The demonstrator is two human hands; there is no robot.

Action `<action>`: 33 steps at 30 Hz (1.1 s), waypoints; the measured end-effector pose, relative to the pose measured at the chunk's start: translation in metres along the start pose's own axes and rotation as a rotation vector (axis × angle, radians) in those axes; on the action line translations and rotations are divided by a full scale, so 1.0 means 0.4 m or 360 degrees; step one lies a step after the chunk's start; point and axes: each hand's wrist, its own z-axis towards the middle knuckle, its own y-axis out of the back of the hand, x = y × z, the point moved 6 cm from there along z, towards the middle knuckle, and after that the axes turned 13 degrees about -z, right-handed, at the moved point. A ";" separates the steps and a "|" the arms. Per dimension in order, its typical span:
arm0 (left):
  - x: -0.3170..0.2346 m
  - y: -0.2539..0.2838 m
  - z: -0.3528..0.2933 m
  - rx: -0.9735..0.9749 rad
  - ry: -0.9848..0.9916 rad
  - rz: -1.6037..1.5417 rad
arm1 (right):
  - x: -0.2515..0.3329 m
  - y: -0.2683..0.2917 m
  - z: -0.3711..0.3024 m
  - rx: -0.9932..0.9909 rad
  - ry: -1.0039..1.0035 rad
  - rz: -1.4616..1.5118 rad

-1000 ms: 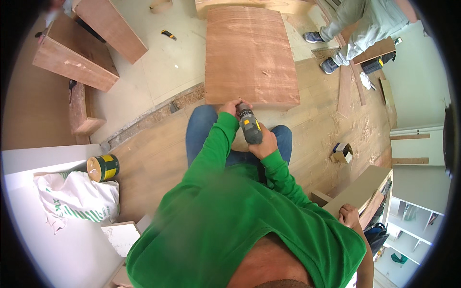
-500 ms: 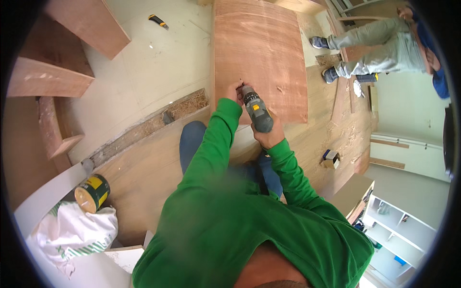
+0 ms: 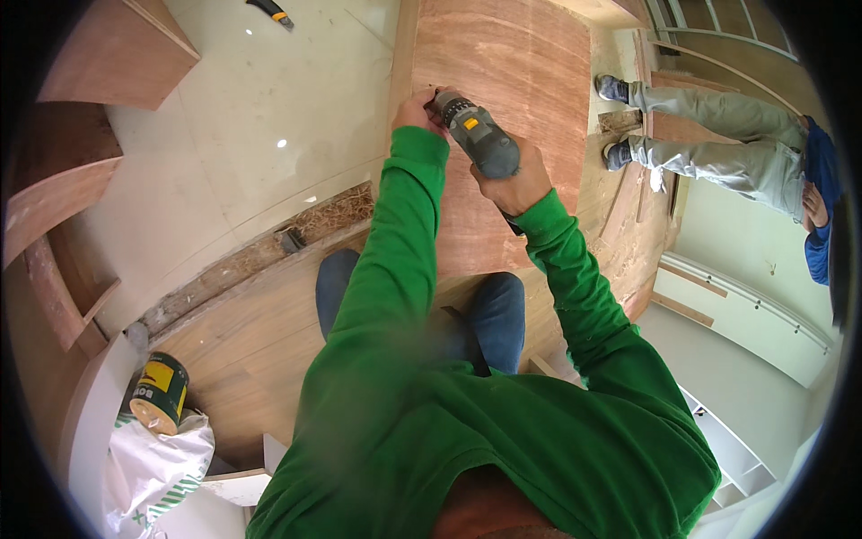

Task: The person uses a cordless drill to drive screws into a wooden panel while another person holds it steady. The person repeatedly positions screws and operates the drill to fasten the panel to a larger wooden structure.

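Observation:
A grey and black cordless drill (image 3: 483,142) with a yellow patch is gripped in my right hand (image 3: 521,182), its chuck pointing away and to the left. My left hand (image 3: 418,111) is at the chuck end, fingers closed together by the drill's tip. Whatever they pinch is too small and too covered to make out. Both hands are over the left side of a reddish-brown wooden panel (image 3: 516,63), which lies in front of my knees. The drill's bit and the spot under it are hidden.
A utility knife (image 3: 271,13) lies on the pale floor, far left. Wooden box pieces (image 3: 117,54) stand along the left edge. A green and yellow can (image 3: 162,393) rests by a white sack (image 3: 166,463), near left. Another person in light trousers (image 3: 718,99) stands at right.
My hands and the drill have moved farther forward along the panel's left side. The view has shifted, and more of my knees shows.

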 end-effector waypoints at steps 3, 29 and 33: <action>-0.006 0.026 0.045 -0.0088 -0.0010 -0.0005 | -0.015 -0.019 0.040 0.0100 -0.0074 -0.0050; 0.040 0.028 -0.002 -0.0201 -0.0173 -0.0377 | -0.117 -0.101 -0.031 -0.0032 -0.0023 0.0248; 0.032 0.012 -0.015 -0.0265 -0.0202 -0.0331 | -0.125 -0.099 -0.033 -0.0032 -0.0023 0.0294</action>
